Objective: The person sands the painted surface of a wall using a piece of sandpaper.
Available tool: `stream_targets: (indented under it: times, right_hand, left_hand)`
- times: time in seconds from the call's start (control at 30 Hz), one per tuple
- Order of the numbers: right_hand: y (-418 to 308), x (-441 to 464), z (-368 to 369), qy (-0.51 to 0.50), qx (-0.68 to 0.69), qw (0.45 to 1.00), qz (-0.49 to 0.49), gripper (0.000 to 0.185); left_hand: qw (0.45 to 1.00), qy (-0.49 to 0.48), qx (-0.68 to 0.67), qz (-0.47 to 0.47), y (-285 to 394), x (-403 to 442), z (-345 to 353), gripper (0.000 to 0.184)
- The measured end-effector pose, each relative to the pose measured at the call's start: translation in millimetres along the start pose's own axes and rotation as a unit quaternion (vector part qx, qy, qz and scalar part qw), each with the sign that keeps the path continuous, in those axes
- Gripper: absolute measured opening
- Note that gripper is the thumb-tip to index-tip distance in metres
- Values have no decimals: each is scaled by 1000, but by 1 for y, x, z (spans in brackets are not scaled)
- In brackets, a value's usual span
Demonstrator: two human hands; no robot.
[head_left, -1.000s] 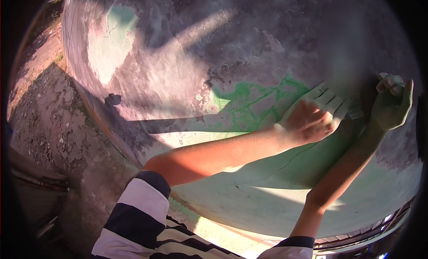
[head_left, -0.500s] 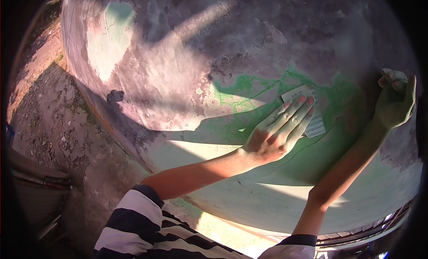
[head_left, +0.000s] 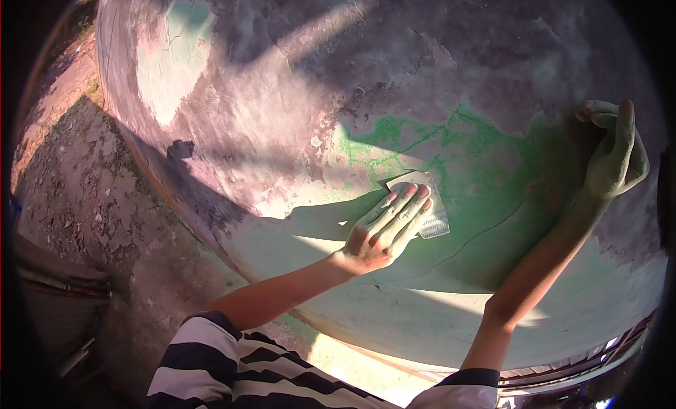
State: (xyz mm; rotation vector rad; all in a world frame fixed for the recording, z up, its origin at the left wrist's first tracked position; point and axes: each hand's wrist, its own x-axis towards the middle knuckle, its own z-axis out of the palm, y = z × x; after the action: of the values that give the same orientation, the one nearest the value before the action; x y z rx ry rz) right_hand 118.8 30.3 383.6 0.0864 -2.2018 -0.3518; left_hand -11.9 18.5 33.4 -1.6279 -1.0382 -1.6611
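Observation:
My left hand (head_left: pixel 382 231) lies with its fingers together over a sheet of sandpaper (head_left: pixel 435 210), pressing it flat on the wall (head_left: pixel 486 258). Printed lettering shows on the sheet's back, and pale dust coats the fingers. Around the sheet the surface is pale green, with a brighter green patch (head_left: pixel 472 131) above it. My right hand (head_left: pixel 614 148) is raised at the right, close to the wall. Its fingers are loosely bent with the thumb apart, and no object shows in it; whether it touches the wall I cannot tell.
Rough, stony ground (head_left: pixel 77 177) runs along the wall's left edge. A pale bare patch (head_left: pixel 172 64) marks the upper left of the wall. Dark stacked material (head_left: pixel 63 289) stands at lower left, and slatted bars (head_left: pixel 605 356) show at lower right.
My left hand has slid left and downward across the wall with the sandpaper under it. My right hand has shifted slightly left and turned a little.

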Motion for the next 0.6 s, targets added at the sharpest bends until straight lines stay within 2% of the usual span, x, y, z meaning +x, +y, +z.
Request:
stream_targets:
  times: [0.07, 0.1, 0.13, 0.23, 0.27, 0.33, 0.4, 0.47, 0.6]
  right_hand:
    - [-8, -2, 20, 45, -136, 987, 71, 28]
    - [-12, 0, 25, 35, -160, 982, 97, 26]
    - [-17, 2, 32, 32, -158, 982, 95, 26]
    - [-32, 4, 51, -9, -236, 967, 99, 19]
    - [-27, 3, 50, -54, -249, 965, 64, 13]
    - [-26, 4, 60, -98, -271, 957, 14, 16]
    - [-32, 5, 78, -165, -390, 903, -71, 24]
    - [-27, 0, 85, -185, -370, 908, -61, 30]
    - [-35, -2, 100, -190, -403, 894, -56, 33]
  left_hand:
    - [1000, 2, -15, 4, -7, 14, -6, 39]
    - [1000, 4, -31, 4, -10, 27, -10, 40]
    - [1000, -14, -18, 1, -16, 46, -13, 51]
    - [999, 7, -10, -38, -28, 97, -21, 53]
    - [998, 21, -9, -54, -28, 101, -20, 51]
    - [997, 31, -12, -72, -21, 79, -13, 50]
    - [999, 15, 2, -39, -11, 31, -10, 48]
    - [999, 20, 0, -40, -14, 33, -5, 48]
    - [995, 64, -46, -69, -38, 120, -20, 56]
